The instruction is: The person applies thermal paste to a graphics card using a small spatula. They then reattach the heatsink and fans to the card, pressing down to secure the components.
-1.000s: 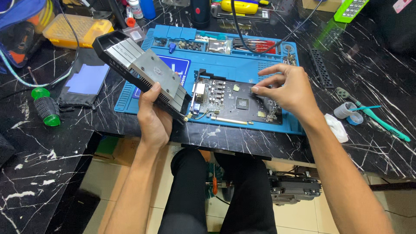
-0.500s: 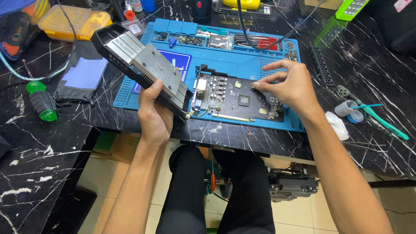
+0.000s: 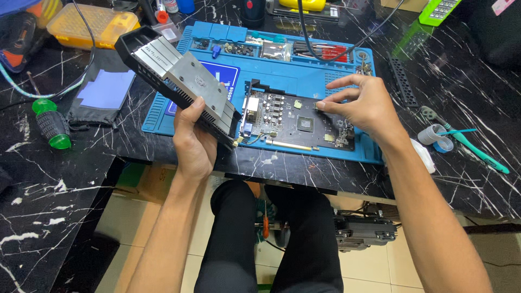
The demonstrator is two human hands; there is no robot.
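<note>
1. At the far left of the black marble bench [image 3: 65,179] lies a green-handled screwdriver [image 3: 50,122], well apart from both hands.
2. Behind it sits a yellow plastic case [image 3: 89,24], and nearer the mat a dark pouch [image 3: 103,97] with a pale purple square on it.
3. The left hand [image 3: 192,144] is closed around the lower end of a heatsink assembly [image 3: 179,81], thumb on the upper face and fingers wrapped beneath. The assembly is lifted clear of the bench and tilted, its metal fins and black shroud rising toward the upper left.
4. A blue work mat [image 3: 282,81] covers the middle of the bench; its back row of compartments holds small parts and tools.
5. A bare circuit board [image 3: 296,122] lies flat on the mat near its front edge, with a thin cable running from its left end toward the heatsink assembly.
6. The right hand [image 3: 363,103] hovers over the board's right half, fingers spread loosely, with thumb and forefinger pinched together at the board's upper edge; what they grip is too small to tell.
7. To the right, a roll of tape [image 3: 438,135] and a teal toothbrush [image 3: 477,152] rest on the bench.
</note>
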